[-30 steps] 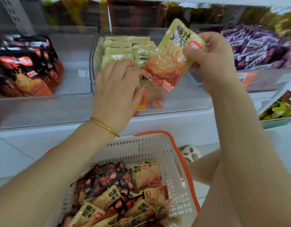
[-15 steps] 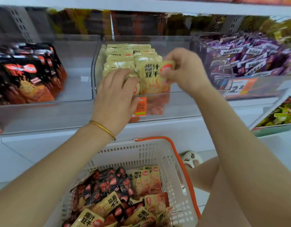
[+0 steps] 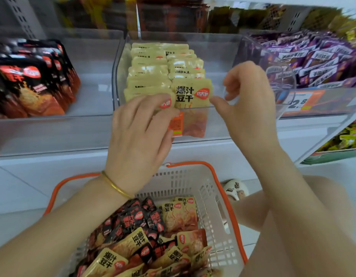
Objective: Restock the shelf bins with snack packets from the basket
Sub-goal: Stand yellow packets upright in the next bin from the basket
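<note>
The front yellow packet (image 3: 191, 92) stands upright at the head of the right-hand row in the clear middle bin (image 3: 219, 48). Its printed face is turned towards me and its long axis runs up and down. Its lower half shows through the bin's front wall.

My right hand (image 3: 247, 96) hangs just beside the packet's right edge with the fingers loosely curled and holding nothing. The thumb tip is so close to the edge that I cannot tell whether it touches. My left hand (image 3: 141, 132) lies with straight, spread fingers over the front of the left-hand row (image 3: 149, 76), partly covering the foremost packet there. A gold bangle (image 3: 117, 186) sits on that wrist.

The yellow packets form two rows, packed too tightly to count. There are three clear bins on this level. The left bin (image 3: 97, 62) holds black packets (image 3: 33, 82). The right bin (image 3: 343, 100) holds purple packets (image 3: 321, 62) and carries a price tag (image 3: 299, 101).

Below me is one white basket (image 3: 185, 180) with an orange rim. It holds a mixed heap of yellow snack packets (image 3: 115, 260) and black snack packets (image 3: 133, 218). A sandal (image 3: 235, 188) shows beside the basket.
</note>
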Demonstrator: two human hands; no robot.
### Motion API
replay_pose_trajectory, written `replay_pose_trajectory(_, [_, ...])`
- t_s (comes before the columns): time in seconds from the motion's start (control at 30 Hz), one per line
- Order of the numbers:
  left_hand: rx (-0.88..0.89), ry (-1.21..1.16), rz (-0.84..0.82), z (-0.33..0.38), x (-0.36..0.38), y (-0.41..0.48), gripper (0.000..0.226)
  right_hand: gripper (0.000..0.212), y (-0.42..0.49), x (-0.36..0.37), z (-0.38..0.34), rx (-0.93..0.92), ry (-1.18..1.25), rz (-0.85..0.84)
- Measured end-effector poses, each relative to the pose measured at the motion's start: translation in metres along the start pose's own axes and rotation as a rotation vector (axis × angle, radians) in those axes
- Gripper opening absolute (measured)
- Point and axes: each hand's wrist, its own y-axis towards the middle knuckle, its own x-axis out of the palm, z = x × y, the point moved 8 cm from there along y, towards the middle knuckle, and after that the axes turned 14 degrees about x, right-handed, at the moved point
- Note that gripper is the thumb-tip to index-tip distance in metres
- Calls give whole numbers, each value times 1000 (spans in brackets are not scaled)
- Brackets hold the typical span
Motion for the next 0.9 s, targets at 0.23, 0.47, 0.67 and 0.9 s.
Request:
replay_pose_trajectory(0.23, [49, -143, -379, 26, 68, -86, 26, 12, -142, 163, 97, 11, -582, -1146])
replay_pose_trajectory(0.47, [-52, -239, -622, 29, 107, -137, 25, 49, -293, 213, 213, -220, -1081, -1855])
replay_pose_trajectory(0.67, [-73, -308, -664, 31, 112, -142, 24, 16, -290, 224, 221, -151, -1026, -1668])
replay_pose_trajectory(0.9, [-347, -603, -920, 36, 136, -162, 35, 16, -195, 202, 160, -78, -675, -1557])
